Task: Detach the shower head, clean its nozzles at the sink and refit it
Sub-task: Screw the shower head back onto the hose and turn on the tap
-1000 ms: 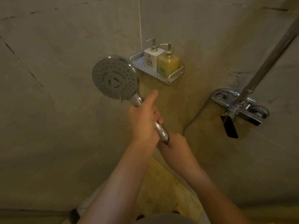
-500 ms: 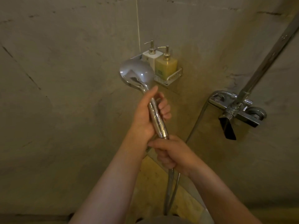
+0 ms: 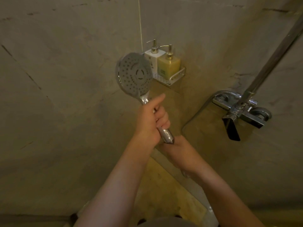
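So the shower head [image 3: 134, 75] is up by the corner shelf [image 3: 170, 78], nozzles facing me. My left hand [image 3: 150, 122] is wrapped round its handle, thumb sticking up. Right hand [image 3: 176, 149] sits under the handle's end, can't tell its grip. Mixer tap [image 3: 241, 110] is off right.

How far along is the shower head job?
Early. Done: the round chrome shower head with the grey nozzle face is off any holder and in hand. In hand: the left hand grips its handle, while the right hand sits at the handle's lower end, fingers hidden, so hose separation cannot be confirmed. Left: cleaning the nozzles at the sink, which is not in view, then refitting near the chrome wall mixer tap.
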